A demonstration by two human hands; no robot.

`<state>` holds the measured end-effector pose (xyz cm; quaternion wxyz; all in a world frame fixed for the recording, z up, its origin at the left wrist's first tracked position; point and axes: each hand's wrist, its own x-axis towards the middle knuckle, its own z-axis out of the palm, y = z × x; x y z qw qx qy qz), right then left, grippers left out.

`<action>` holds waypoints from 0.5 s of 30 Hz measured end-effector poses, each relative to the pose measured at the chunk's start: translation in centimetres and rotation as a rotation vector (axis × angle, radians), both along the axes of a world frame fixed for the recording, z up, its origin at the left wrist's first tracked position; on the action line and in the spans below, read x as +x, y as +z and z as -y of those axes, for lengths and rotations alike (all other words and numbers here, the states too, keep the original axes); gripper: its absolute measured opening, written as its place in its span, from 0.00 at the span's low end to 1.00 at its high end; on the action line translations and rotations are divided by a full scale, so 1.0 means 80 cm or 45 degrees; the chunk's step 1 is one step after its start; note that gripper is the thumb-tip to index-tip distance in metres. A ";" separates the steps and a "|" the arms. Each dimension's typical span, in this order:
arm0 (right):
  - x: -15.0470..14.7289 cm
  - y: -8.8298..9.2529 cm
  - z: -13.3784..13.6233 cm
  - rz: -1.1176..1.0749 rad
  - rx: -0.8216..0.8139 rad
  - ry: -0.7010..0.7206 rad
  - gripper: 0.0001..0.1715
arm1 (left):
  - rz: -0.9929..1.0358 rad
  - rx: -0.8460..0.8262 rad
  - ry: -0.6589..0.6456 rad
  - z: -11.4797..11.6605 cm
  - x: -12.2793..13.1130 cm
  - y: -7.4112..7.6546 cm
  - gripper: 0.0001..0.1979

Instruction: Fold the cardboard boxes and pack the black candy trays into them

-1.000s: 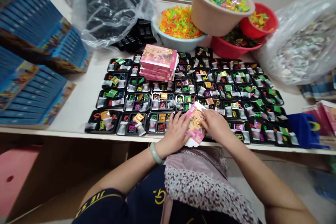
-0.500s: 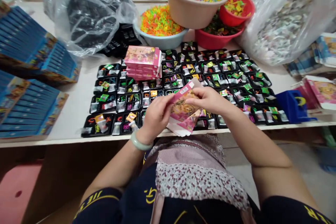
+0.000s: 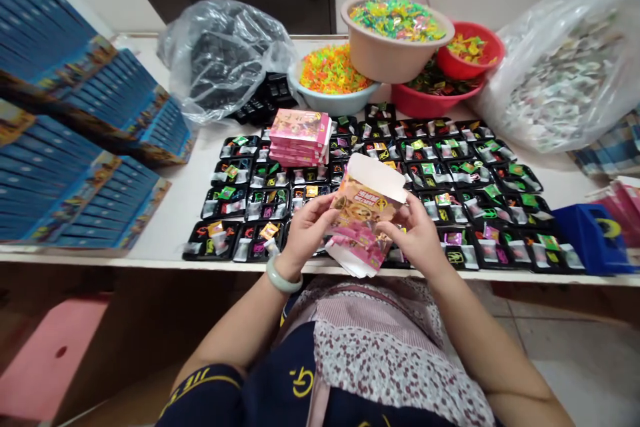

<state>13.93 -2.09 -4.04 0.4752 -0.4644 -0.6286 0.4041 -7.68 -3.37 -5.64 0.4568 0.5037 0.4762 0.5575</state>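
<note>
Between my two hands is a pink printed cardboard box (image 3: pixel 367 203) with a white flap standing open at its far end. More white flaps show at its near end. My left hand (image 3: pixel 309 230) grips its left side, thumb on the front. On the right side, my right hand (image 3: pixel 417 233) grips it with the thumb on the printed face and fingers behind. Under and around the hands lie rows of black compartment trays (image 3: pixel 267 232) with small wrapped packets and bright plastic pieces. A stack of pink boxes (image 3: pixel 299 137) sits on the trays beyond my left hand.
Stacked blue boxes (image 3: pixel 75 173) stand at left. Behind the trays are a clear bag of black trays (image 3: pixel 225 57), a blue basin (image 3: pixel 335 101), a beige basin (image 3: pixel 395 57) and red basins (image 3: pixel 423 101). At right are a bag of packets (image 3: pixel 560 80) and a blue holder (image 3: pixel 595 237).
The pink box has turned so its printed front faces up and its far flap shows open. My right hand has moved down to the box's right side. The view has shifted left and up.
</note>
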 end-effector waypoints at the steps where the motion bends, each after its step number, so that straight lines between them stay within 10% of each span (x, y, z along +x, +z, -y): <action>1: 0.001 -0.008 0.001 -0.070 -0.099 0.030 0.43 | 0.156 -0.100 -0.072 0.002 0.003 -0.006 0.17; 6: 0.018 -0.029 0.012 -0.192 -0.199 0.032 0.46 | 0.517 -0.244 -0.360 0.017 0.018 -0.030 0.26; 9: 0.035 -0.036 0.040 -0.009 -0.149 0.140 0.39 | 0.289 -0.082 -0.454 0.031 0.017 -0.032 0.35; 15: 0.058 -0.054 0.092 0.349 -0.166 0.237 0.19 | -0.370 0.173 -0.500 0.060 0.013 -0.034 0.16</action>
